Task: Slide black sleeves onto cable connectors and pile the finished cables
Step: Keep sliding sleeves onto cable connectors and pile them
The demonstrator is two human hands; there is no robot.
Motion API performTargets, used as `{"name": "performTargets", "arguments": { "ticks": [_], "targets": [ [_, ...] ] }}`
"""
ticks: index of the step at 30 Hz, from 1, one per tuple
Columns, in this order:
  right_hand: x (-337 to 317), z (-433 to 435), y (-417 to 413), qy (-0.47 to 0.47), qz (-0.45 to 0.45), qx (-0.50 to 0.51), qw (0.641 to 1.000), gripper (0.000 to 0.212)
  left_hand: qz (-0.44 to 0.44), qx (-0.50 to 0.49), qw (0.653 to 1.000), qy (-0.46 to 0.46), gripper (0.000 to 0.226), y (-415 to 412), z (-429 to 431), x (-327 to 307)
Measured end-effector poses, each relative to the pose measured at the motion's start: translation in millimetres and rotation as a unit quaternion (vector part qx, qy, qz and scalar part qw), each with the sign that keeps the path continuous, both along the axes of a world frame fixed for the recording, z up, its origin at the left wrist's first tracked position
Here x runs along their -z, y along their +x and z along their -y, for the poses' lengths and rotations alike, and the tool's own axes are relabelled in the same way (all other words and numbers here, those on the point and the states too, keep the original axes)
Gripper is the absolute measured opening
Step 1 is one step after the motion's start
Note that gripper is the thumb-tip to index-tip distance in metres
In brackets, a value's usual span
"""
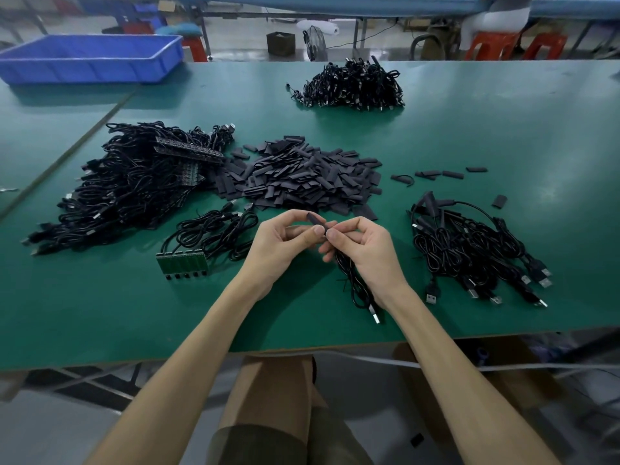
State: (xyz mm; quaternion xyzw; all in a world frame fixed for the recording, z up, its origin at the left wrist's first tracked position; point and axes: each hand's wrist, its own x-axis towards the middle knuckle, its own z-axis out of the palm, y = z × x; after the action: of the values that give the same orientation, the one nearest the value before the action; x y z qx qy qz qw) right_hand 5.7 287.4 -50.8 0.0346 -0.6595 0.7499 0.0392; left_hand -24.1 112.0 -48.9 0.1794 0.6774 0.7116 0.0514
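My left hand pinches a short black sleeve just above the green table. My right hand pinches the end of a black cable against that sleeve; the cable hangs under the palm and its USB plug lies on the table. Behind the hands lies a heap of loose black sleeves. To the right sits a pile of cables with USB plugs fanned out.
A big tangle of cables fills the left side, with a green connector strip and its cables in front of it. Another cable pile lies far back. A blue bin stands at the back left. A few stray sleeves lie right.
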Motion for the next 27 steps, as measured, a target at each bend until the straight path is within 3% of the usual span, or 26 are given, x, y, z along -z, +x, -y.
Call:
{"name": "performTargets", "arguments": {
  "ticks": [7,11,15,19,27],
  "targets": [
    [0.9,-1.9,-1.0,0.0,0.007,0.015,1.0,0.028,-0.036,-0.012,0.998,-0.049,0.016,-0.8,-1.8,0.2],
    [1.9,-1.8,-1.2,-0.005,0.002,0.015,1.0,0.026,-0.039,-0.022,0.997,-0.065,0.012,-2.1,-1.5,2.9],
    [3.6,-1.3,-2.7,0.005,-0.003,0.013,1.0,0.026,-0.04,-0.015,0.997,-0.07,0.01,-3.4,-0.9,3.3],
    [2.9,0.8,-2.1,0.036,-0.006,-0.003,0.999,0.038,-0.02,-0.053,0.997,-0.051,0.013,-4.2,-0.1,5.4],
    [6.1,4.3,-3.7,0.136,-0.015,0.035,0.99,0.012,0.015,-0.102,0.994,-0.026,0.017,-5.4,3.1,5.9]
  ]
}}
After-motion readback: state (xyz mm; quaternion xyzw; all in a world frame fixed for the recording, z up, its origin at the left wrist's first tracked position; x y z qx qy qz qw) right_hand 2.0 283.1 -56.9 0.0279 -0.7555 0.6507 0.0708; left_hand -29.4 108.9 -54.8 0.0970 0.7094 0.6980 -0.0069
